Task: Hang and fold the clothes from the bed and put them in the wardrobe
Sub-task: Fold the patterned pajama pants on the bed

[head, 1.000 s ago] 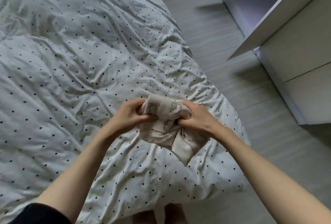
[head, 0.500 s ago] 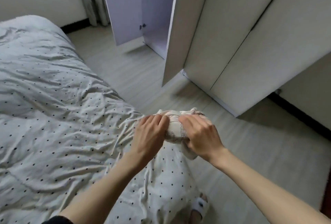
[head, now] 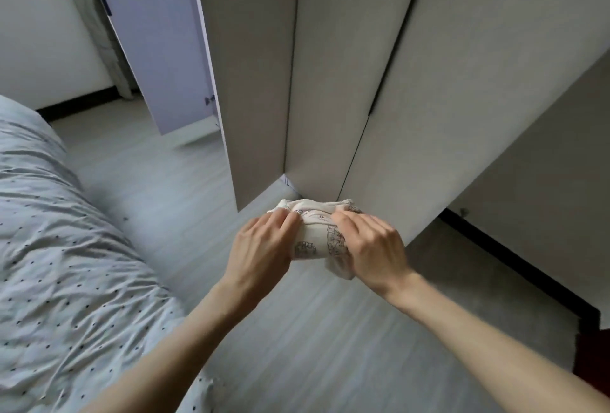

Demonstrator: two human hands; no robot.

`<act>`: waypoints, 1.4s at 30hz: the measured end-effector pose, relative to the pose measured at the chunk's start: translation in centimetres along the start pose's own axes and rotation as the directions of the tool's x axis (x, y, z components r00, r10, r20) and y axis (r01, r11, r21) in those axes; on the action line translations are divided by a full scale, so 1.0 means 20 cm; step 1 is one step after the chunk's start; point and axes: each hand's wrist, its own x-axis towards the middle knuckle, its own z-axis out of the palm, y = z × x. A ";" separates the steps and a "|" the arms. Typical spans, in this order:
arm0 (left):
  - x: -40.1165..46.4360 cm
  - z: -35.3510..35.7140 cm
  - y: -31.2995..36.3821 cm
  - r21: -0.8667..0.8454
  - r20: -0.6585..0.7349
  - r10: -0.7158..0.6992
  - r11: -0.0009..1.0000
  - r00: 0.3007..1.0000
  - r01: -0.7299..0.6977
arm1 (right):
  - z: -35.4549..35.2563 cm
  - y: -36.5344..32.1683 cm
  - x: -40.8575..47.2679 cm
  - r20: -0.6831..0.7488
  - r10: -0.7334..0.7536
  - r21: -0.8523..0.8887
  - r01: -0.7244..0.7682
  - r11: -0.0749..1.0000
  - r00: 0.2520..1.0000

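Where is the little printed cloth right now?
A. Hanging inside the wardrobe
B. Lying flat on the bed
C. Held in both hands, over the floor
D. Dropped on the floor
C: the left hand and right hand both grip the bunched cloth in the air above the floor, in front of the wardrobe.

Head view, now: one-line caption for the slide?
Both hands, left hand and right hand, grip a folded printed garment in front of the wardrobe, bed at left.
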 end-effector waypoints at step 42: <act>2.34 -0.64 -3.81 0.304 -0.392 -0.244 0.876 0.887 0.375 | 1.79 -0.72 4.56 -0.470 -0.327 0.096 0.415 0.905 0.820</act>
